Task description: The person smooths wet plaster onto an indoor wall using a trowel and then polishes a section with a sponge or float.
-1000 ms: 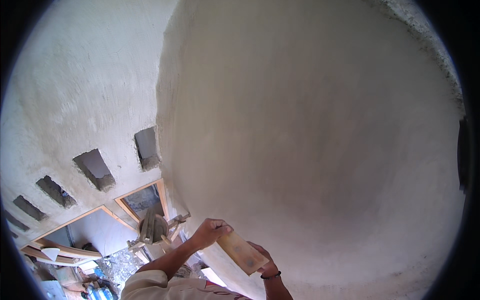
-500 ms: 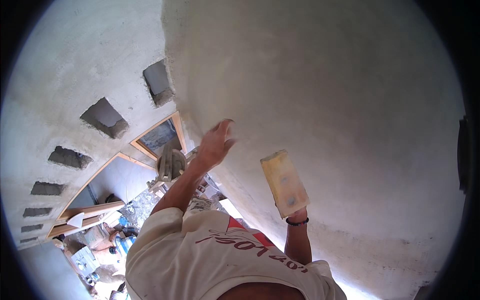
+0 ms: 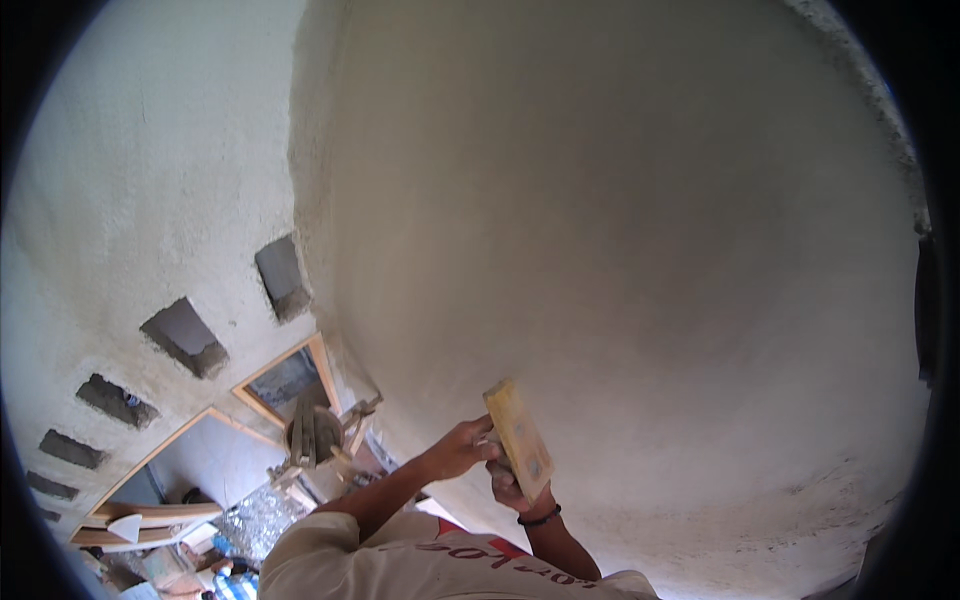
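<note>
A yellowish rectangular plastering float (image 3: 522,445), with darker round spots on its face, is tilted upright in front of my body, away from the plaster wall (image 3: 620,250). My right hand (image 3: 512,486), with a dark bracelet at the wrist, grips it from behind at the lower end. The handle is mostly hidden by the float and the fingers. My left hand (image 3: 462,450) has its fingers closed at the float's left side, close to the right hand's fingers. Part of its fingertips is hidden there.
To the left, a wall has several square recesses (image 3: 186,337) and wood-framed openings (image 3: 285,380). Below it stand a round container with boards across it (image 3: 313,436) and wooden poles. Farther down at lower left are cluttered items and a person in blue and white (image 3: 235,583).
My left hand has come down from near the wall to the float. The float has turned more edge-on and moved left. The view has tilted up, showing more wall.
</note>
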Available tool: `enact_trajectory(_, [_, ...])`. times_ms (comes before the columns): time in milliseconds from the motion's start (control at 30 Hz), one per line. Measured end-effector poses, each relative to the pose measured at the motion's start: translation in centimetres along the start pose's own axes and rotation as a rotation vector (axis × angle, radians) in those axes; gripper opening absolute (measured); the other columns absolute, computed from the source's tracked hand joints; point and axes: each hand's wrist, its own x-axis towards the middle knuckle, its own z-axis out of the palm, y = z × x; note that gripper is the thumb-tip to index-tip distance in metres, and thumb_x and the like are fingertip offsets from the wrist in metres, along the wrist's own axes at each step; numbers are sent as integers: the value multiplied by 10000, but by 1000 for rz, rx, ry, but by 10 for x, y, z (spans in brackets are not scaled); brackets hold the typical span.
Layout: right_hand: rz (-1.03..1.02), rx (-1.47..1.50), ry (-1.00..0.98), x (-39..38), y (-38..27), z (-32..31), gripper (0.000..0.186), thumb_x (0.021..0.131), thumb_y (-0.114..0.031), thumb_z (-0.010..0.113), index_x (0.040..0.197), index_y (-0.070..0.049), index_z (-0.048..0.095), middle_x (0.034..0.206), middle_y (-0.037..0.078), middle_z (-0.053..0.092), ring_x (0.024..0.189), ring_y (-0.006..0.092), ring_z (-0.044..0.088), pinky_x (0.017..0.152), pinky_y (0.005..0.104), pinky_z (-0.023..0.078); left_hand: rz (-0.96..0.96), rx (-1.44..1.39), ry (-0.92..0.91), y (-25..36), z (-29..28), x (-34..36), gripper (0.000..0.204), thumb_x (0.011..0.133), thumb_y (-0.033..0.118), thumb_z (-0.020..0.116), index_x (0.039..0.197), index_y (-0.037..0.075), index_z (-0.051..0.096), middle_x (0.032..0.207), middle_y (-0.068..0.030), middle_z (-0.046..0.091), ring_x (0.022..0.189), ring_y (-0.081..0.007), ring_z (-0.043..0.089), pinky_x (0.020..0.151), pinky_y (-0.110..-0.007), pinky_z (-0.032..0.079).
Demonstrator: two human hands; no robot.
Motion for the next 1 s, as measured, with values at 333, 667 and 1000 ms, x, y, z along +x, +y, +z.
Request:
enact_trajectory(333, [93, -959, 804, -21, 9, -35, 374, 998, -258, 493, 1271, -4, 479, 870, 119, 653, 628, 138, 609, 514, 256, 477, 833, 781, 1148, 231, -111, 141, 460, 915, 272, 611, 1237, -4, 432, 988, -262, 600, 928, -457, 597, 768, -494, 465])
enact_trajectory(667, [12, -1057, 988, -15, 20, -50, 341, 996, -198, 497, 1252, 27, 502, 891, 132, 656, 658, 149, 614, 570, 272, 501, 862, 1369, 891, 319, -69, 218, 447, 901, 284, 617, 1324, 195, 504, 1103, -211, 595, 918, -356, 625, 714, -463, 541])
enact_trajectory(1000, [-141, -1086, 1081, 2, -15, -45, 332, 976, -198, 531, 1244, -1, 528, 836, 113, 661, 609, 141, 619, 527, 264, 503, 894, 1319, 1211, 316, -198, 243, 382, 912, 277, 572, 1281, 179, 567, 1055, -160, 635, 936, -347, 643, 811, -457, 512])
